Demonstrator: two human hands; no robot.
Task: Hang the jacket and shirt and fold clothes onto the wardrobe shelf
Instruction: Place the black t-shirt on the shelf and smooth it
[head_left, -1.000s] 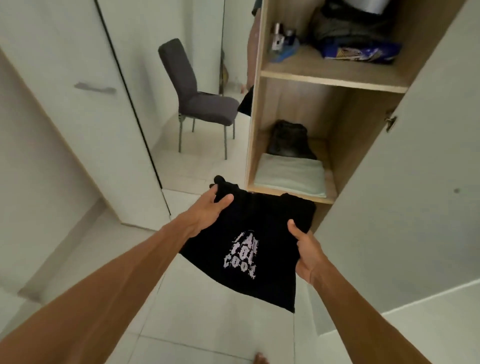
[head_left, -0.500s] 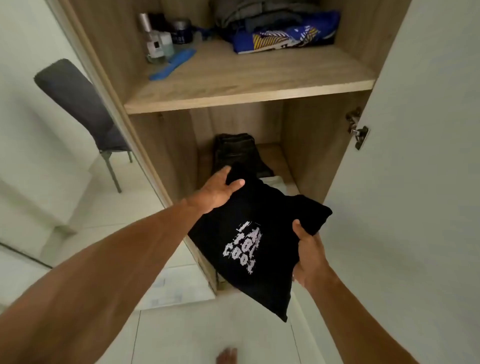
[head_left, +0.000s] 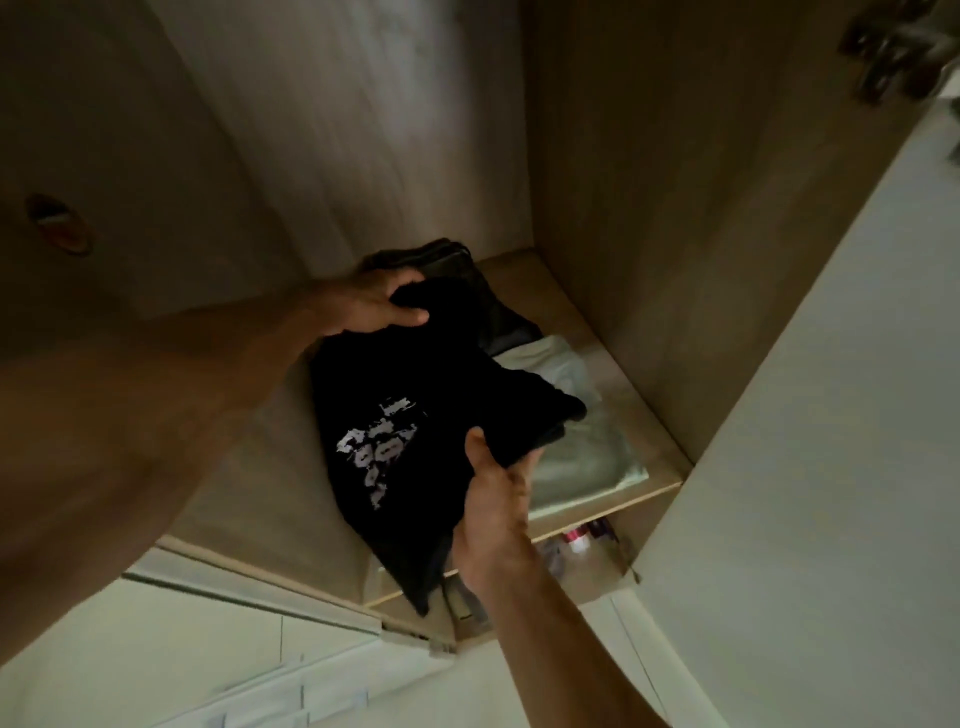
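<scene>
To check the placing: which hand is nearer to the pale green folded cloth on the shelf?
Right. The right hand, gripping the black T-shirt, is beside the pale green cloth; the left hand grips it farther back, by the dark folded garment.

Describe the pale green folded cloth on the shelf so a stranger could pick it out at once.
Find the wooden wardrobe shelf. The pale green cloth lies flat at its front right, partly hidden by the black printed T-shirt that the left hand and right hand hold. Unlike that shirt and the dark folded garment behind, it is light and plain.
</scene>
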